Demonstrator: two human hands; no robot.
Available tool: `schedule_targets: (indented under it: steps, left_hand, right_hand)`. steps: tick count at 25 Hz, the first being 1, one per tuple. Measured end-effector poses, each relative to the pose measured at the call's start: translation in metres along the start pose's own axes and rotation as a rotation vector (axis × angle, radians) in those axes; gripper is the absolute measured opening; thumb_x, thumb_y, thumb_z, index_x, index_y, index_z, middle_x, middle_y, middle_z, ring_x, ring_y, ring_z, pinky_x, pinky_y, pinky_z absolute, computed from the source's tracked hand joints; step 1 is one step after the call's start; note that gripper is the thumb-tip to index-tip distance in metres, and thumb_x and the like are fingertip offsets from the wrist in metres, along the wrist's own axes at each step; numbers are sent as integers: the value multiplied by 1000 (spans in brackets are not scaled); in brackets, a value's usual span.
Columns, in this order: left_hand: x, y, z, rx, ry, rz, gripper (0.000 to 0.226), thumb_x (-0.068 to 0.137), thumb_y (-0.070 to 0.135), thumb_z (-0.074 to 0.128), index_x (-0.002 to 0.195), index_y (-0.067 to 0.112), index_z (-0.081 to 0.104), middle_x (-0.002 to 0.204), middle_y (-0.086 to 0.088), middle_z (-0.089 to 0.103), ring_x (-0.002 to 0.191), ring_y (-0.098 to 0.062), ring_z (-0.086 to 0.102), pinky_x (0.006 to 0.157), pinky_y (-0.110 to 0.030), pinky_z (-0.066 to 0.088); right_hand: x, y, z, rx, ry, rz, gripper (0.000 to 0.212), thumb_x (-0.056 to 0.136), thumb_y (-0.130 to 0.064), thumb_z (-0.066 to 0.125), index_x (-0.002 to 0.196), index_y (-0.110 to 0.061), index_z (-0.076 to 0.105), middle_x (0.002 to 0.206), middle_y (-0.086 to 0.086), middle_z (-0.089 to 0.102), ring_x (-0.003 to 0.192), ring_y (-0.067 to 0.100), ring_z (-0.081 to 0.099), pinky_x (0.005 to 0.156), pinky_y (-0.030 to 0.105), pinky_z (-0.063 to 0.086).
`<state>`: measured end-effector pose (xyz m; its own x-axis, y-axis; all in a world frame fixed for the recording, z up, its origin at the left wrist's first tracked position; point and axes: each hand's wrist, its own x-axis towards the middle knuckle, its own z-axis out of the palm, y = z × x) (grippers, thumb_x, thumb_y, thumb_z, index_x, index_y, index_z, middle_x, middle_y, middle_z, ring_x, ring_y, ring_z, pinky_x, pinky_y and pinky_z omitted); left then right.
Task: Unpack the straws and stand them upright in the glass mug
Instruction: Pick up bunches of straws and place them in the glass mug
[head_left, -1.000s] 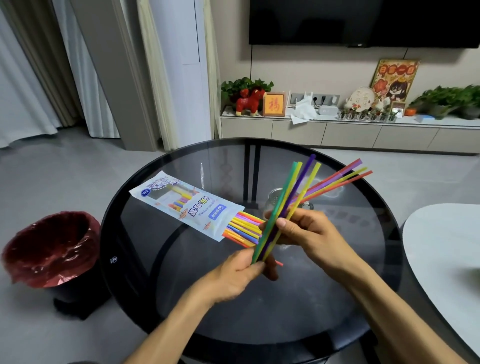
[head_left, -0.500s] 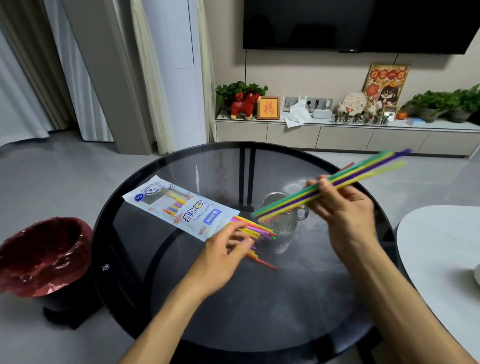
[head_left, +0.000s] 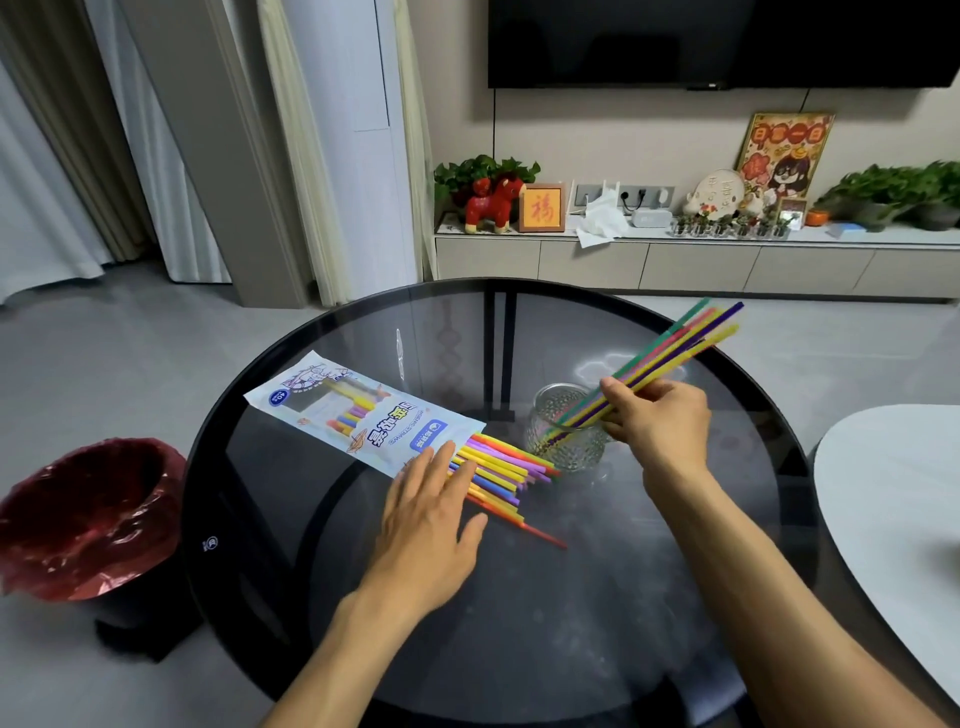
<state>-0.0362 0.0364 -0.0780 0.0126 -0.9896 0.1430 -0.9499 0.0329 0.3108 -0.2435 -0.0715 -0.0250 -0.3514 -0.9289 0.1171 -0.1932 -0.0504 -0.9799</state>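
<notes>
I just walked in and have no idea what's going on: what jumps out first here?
The bright bundle of straws in the right hand, its lower ends dipping slanted into the glass mug mid-table. Next, the left hand lies flat on more straws spilling from the packet.

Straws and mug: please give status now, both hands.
Right hand grips straw bundle, lower ends inside glass mug, tilted. Left hand flat on loose straws at packet mouth. Nothing blocking.
</notes>
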Motion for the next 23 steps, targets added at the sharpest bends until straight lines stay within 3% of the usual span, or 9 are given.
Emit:
schedule_targets:
  steps: [3, 5, 9, 11, 13, 15, 16, 19, 23]
  left_hand:
    - [3, -11, 11, 63, -128, -41, 68, 98, 52, 32, 153, 28, 1, 163, 2, -8, 150, -20, -10, 121, -42, -1]
    - [7, -14, 11, 59, -156, -50, 67, 97, 55, 32, 153, 29, 5, 164, 2, -3, 150, -21, -3, 121, -45, 8]
    - [7, -3, 7, 127, -122, 3, 56, 96, 45, 39, 149, 32, 25, 157, 1, 23, 138, -26, 25, 118, -52, 10]
    - [2, 1, 7, 126, -95, 46, 54, 93, 31, 42, 146, 32, 31, 150, 4, 31, 130, -26, 32, 117, -56, 6]
    - [-3, -1, 5, 130, -123, 60, 61, 90, 19, 41, 148, 29, 26, 151, 8, 29, 130, -24, 32, 118, -54, 7]
    - [-6, -3, 1, 88, -145, 53, 68, 87, 14, 41, 150, 28, 19, 155, 10, 24, 134, -20, 28, 119, -51, 6]
    - [-8, -4, -1, 65, -140, 50, 70, 87, 13, 41, 151, 28, 18, 157, 11, 23, 136, -19, 27, 120, -51, 5]
    - [-10, -4, -2, 45, -73, 36, 67, 80, 9, 45, 142, 29, 28, 147, 13, 40, 132, -18, 31, 119, -52, 3]
    - [-9, -4, -1, 73, -36, -11, 56, 78, 8, 48, 128, 29, 35, 133, 13, 52, 134, -18, 30, 118, -55, 2]
  right_hand:
    - [-7, -4, -26, -399, -51, -56, 53, 77, -57, 67, 53, -9, 68, 47, 4, 68, 43, 18, 68, 63, 44, 61]
    - [-19, -12, -42, -579, -213, -75, 49, 81, -51, 65, 56, -9, 69, 48, 2, 68, 42, 18, 67, 59, 41, 61]
    - [-74, -4, -5, -778, -480, -504, 24, 82, -39, 63, 75, -16, 68, 68, 3, 72, 66, 24, 67, 58, 36, 55]
    - [-101, 15, 23, -938, -517, -634, 23, 77, -41, 69, 81, -18, 67, 78, 5, 72, 73, 30, 66, 55, 35, 51]
    - [-113, 29, 37, -1173, -569, -719, 25, 61, -33, 84, 73, -17, 69, 69, 6, 67, 62, 28, 65, 43, 31, 47]
    - [-113, 38, 42, -1303, -504, -822, 15, 61, -22, 78, 68, -16, 68, 62, 6, 62, 53, 25, 60, 39, 29, 43]
    - [-112, 40, 44, -1304, -476, -874, 5, 69, -20, 65, 68, -14, 66, 62, 7, 61, 53, 26, 59, 40, 30, 43]
    - [-118, 40, 50, -1316, -509, -814, 33, 76, -13, 29, 73, -12, 62, 65, 11, 61, 54, 28, 58, 43, 33, 42]
    - [-117, 31, 44, -1323, -608, -754, 27, 98, -11, 30, 113, -5, 51, 105, 17, 65, 93, 34, 64, 73, 39, 48]
